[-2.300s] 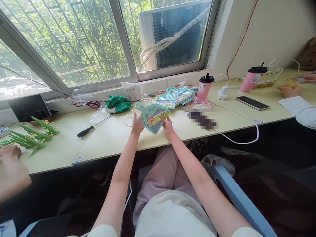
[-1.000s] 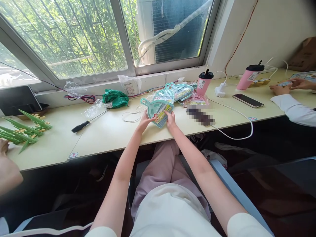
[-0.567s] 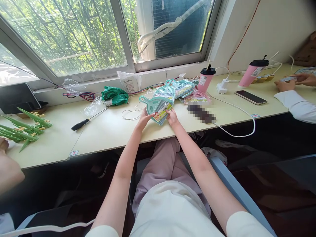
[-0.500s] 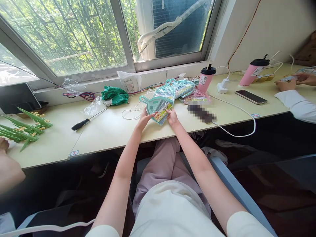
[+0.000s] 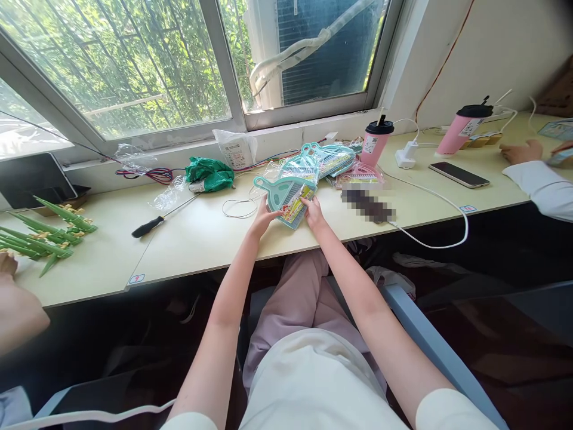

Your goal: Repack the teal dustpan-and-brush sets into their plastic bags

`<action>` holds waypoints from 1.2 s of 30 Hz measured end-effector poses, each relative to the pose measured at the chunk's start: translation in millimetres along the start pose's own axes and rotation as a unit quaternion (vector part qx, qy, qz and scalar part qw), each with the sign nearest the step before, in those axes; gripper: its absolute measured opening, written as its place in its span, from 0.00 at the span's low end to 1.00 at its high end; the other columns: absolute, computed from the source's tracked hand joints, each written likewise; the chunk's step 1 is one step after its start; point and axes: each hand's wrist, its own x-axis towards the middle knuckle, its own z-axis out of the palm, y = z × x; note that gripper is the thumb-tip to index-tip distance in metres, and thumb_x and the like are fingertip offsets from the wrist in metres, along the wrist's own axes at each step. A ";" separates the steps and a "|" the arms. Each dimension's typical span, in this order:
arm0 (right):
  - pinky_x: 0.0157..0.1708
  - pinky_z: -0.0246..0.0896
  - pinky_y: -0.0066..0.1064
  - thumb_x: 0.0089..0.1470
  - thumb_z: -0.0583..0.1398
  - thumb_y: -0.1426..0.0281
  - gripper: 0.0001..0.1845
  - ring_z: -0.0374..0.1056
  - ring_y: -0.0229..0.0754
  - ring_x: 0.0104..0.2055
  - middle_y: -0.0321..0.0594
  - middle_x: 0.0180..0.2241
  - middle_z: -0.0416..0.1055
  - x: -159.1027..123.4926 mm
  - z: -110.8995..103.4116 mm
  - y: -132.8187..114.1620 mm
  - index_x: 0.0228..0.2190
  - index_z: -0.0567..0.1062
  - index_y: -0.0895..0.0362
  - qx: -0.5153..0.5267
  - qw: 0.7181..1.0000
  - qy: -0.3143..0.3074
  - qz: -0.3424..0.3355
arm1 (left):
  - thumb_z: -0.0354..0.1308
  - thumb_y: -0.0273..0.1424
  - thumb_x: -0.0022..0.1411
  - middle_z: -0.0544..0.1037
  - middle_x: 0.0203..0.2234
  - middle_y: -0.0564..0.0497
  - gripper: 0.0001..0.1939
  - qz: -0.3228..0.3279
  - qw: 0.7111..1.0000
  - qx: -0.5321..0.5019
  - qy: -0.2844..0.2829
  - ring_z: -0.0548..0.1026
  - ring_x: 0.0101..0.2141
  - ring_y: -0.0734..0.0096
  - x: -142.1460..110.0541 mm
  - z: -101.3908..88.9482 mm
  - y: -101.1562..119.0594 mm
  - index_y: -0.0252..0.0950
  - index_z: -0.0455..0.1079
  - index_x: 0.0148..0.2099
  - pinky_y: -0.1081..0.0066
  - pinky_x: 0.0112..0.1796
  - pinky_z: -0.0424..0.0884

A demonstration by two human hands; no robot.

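Note:
Both my hands grip a mint-green mini dustpan, a small set with a striped brush part and a printed yellow label. My left hand holds its lower left side, thumb lying on the label. At the lower right, my right hand pinches the label edge with the thumb on top. The dustpan's handle points up and left, above the table's front part. Just behind it lie more wrapped mint-green dustpan sets and a pink set in clear plastic. My fingers beneath the dustpan are hidden.
On the table to the left are a screwdriver, a green plastic bag and green leaf-like pieces near another person's hand. Rightward stand pink cups, a charger, a phone, a cable and a co-worker's hands.
My hands keep their hold on the dustpan, which has barely shifted. The view has moved slightly. At the right, the co-worker's hands have moved apart.

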 end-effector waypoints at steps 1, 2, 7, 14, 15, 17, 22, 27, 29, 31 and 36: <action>0.39 0.75 0.33 0.45 0.66 0.74 0.19 0.76 0.41 0.39 0.31 0.35 0.79 0.3 0.2 0.5 0.40 0.70 0.50 0.000 1.000 0.000 -0.001 | 0.77 0.27 0.41 0.77 0.55 0.43 0.52 0.005 1.000 0.002 0.000 0.70 0.62 0.41 0.1 0.3 0.1 0.43 0.59 0.67 0.41 0.63 0.63; 0.39 0.75 0.32 0.45 0.66 0.73 0.18 0.76 0.41 0.39 0.31 0.36 0.79 0.5 0.5 0.9 0.40 0.70 0.50 0.001 1.000 0.000 -0.002 | 0.77 0.26 0.41 0.77 0.55 0.43 0.52 0.010 1.000 0.004 0.000 0.70 0.62 0.41 0.2 0.8 0.2 0.43 0.59 0.67 0.41 0.64 0.63; 0.43 0.75 0.34 0.48 0.65 0.71 0.17 0.75 0.42 0.44 0.32 0.40 0.79 -3.2 1.1 0.9 0.41 0.70 0.49 0.009 1.000 0.010 -0.012 | 0.77 0.25 0.39 0.76 0.56 0.40 0.55 0.018 1.000 0.008 0.006 0.68 0.63 0.40 1.5 1.5 -0.3 0.39 0.57 0.68 0.45 0.65 0.63; 0.54 0.74 0.41 0.41 0.66 0.77 0.41 0.73 0.45 0.54 0.34 0.50 0.76 -15.5 0.1 -0.6 0.56 0.63 0.44 -0.026 0.998 -0.056 -0.032 | 0.77 0.27 0.38 0.74 0.58 0.41 0.62 0.015 1.000 -0.001 0.024 0.68 0.64 0.44 5.0 -3.0 -2.3 0.42 0.50 0.72 0.46 0.64 0.64; 0.56 0.73 0.43 0.41 0.66 0.77 0.43 0.73 0.46 0.56 0.34 0.51 0.75 -16.2 0.1 -0.7 0.58 0.62 0.43 -0.031 0.998 -0.054 -0.032 | 0.77 0.27 0.38 0.74 0.58 0.41 0.62 0.011 1.000 0.000 0.023 0.69 0.63 0.45 4.4 -2.9 -1.4 0.42 0.50 0.72 0.47 0.63 0.64; 0.57 0.72 0.45 0.41 0.65 0.77 0.44 0.72 0.46 0.56 0.35 0.52 0.75 -16.3 -0.6 -1.0 0.59 0.62 0.43 -0.038 0.998 -0.051 -0.029 | 0.77 0.28 0.40 0.75 0.57 0.42 0.60 -0.007 1.000 0.003 0.024 0.71 0.61 0.47 2.7 -2.4 1.1 0.43 0.50 0.72 0.47 0.63 0.65; 0.60 0.71 0.47 0.39 0.65 0.78 0.48 0.72 0.48 0.58 0.36 0.53 0.75 -13.9 -4.2 -2.4 0.61 0.63 0.42 -0.042 0.996 -0.073 -0.024 | 0.75 0.26 0.43 0.77 0.55 0.46 0.62 -0.052 0.998 -0.002 0.046 0.74 0.59 0.51 -0.6 -1.7 5.6 0.48 0.45 0.74 0.48 0.63 0.66; 0.61 0.70 0.48 0.36 0.67 0.78 0.57 0.70 0.49 0.61 0.36 0.57 0.74 -12.2 -6.7 -2.9 0.67 0.58 0.40 -0.055 0.993 -0.098 -0.047 | 0.75 0.23 0.41 0.75 0.58 0.44 0.62 -0.056 0.998 -0.007 0.022 0.73 0.61 0.51 -1.6 -1.2 6.2 0.48 0.47 0.73 0.46 0.63 0.66; 0.62 0.69 0.49 0.36 0.68 0.78 0.60 0.70 0.50 0.61 0.37 0.58 0.73 -11.4 -7.4 -2.7 0.68 0.56 0.40 -0.062 0.992 -0.100 -0.050 | 0.75 0.23 0.41 0.76 0.58 0.44 0.62 -0.049 0.999 -0.006 0.012 0.73 0.61 0.50 -2.3 -0.3 6.2 0.47 0.48 0.73 0.45 0.63 0.65; 0.62 0.68 0.50 0.37 0.68 0.77 0.61 0.70 0.50 0.61 0.38 0.59 0.72 -10.4 -8.0 -2.1 0.69 0.55 0.40 -0.072 0.992 -0.093 -0.046 | 0.75 0.24 0.41 0.76 0.58 0.43 0.61 -0.040 0.999 -0.005 0.007 0.73 0.61 0.49 -3.1 0.8 6.2 0.46 0.49 0.73 0.44 0.63 0.65; 0.62 0.68 0.49 0.39 0.69 0.73 0.62 0.69 0.49 0.61 0.39 0.62 0.68 -9.2 -8.9 0.9 0.71 0.48 0.39 -0.082 0.991 -0.080 -0.067 | 0.76 0.25 0.40 0.77 0.56 0.43 0.60 -0.021 1.000 0.006 -0.005 0.74 0.59 0.49 -3.7 3.0 5.5 0.42 0.50 0.72 0.45 0.64 0.64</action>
